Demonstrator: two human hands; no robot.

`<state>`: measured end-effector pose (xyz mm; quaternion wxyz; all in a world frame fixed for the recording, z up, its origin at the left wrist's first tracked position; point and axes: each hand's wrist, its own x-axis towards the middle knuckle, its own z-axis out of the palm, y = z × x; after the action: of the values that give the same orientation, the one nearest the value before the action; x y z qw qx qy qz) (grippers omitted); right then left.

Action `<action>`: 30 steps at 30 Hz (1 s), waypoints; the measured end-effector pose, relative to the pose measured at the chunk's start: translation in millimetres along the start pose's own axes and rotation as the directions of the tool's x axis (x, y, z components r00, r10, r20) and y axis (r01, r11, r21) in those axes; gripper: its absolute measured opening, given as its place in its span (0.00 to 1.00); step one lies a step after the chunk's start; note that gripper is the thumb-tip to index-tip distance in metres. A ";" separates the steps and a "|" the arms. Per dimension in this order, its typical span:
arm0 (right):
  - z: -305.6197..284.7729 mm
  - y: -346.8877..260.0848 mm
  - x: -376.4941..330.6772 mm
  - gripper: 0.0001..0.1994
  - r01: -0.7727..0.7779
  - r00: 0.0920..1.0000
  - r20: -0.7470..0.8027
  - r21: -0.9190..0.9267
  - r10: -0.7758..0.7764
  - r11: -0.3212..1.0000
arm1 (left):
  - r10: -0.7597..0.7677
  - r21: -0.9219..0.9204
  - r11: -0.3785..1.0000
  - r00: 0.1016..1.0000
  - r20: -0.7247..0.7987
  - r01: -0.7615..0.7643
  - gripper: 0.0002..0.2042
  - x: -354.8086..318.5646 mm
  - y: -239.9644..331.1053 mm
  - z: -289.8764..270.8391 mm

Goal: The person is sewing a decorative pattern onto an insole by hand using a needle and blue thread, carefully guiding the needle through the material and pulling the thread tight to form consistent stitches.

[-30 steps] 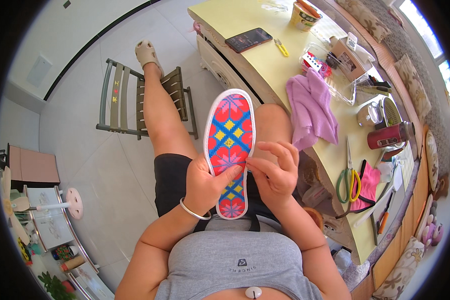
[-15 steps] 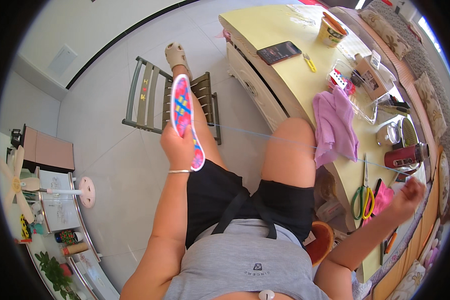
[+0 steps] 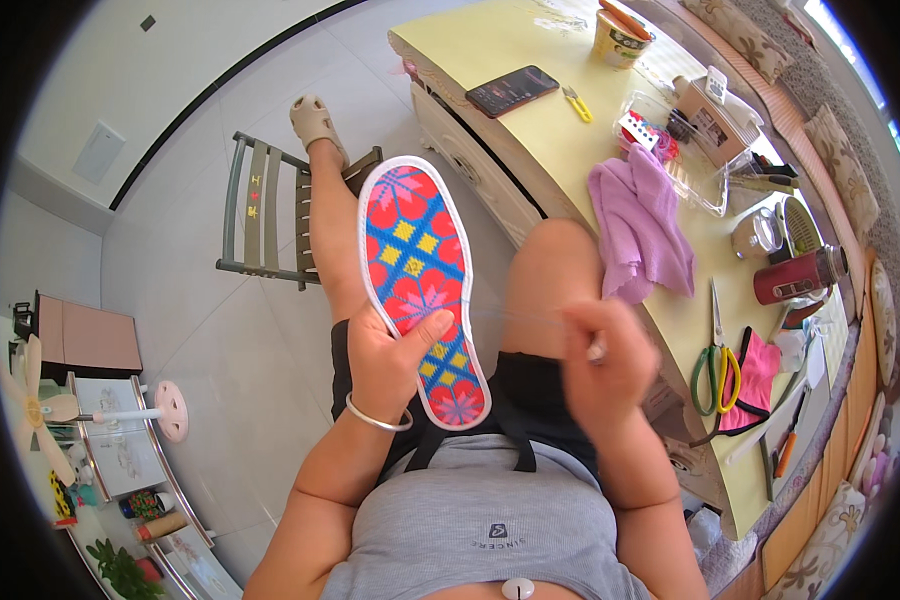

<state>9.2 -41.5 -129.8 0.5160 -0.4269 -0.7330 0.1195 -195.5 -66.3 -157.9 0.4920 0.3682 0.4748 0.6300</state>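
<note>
My left hand (image 3: 382,350) grips an embroidered insole (image 3: 415,245) by its inner part, thumb lying over the top face. The insole is patterned in red, pink, blue and yellow with a white edge, and its face is turned up. A thin pale blue thread (image 3: 518,316) stretches from the insole toward my right hand (image 3: 612,362), which is above my thigh, just right of the insole. My right fingers are curled closed round the thread, blurred by motion. Something small and whitish shows at a finger; a needle cannot be made out.
On the yellow table at right are a purple cloth (image 3: 645,225), scissors (image 3: 715,365), pink fabric (image 3: 755,375), a phone (image 3: 513,90), yellow snips (image 3: 576,104), a clear tray (image 3: 708,190) and a dark red flask (image 3: 795,277). A folding stool (image 3: 262,210) stands ahead; a fan (image 3: 35,410) is at left.
My right hand has come from far right over the table back close to the insole, and the taut thread has slackened. My left hand has turned the insole from edge-on to face up.
</note>
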 end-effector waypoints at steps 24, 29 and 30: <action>32.4 -7.7 -4.3 0.08 0.219 0.963 0.156 0.025 -0.220 0.975 | -0.009 -0.037 0.999 0.999 0.052 0.011 0.07 -13.8 8.9 12.3; 32.4 -6.3 -5.6 0.09 0.221 0.964 0.150 0.020 -0.222 0.975 | -0.008 -0.049 0.999 0.999 0.038 0.010 0.07 -14.2 10.0 15.3; 32.1 -6.3 -5.8 0.09 0.221 0.964 0.150 0.017 -0.221 0.975 | -0.011 -0.048 0.999 0.999 0.040 0.012 0.07 -14.2 10.1 15.6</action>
<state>-20.9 -41.2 -143.8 0.4691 -0.3321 -0.8130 0.0934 -180.3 -77.1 -143.8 0.5136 0.3658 0.4519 0.6310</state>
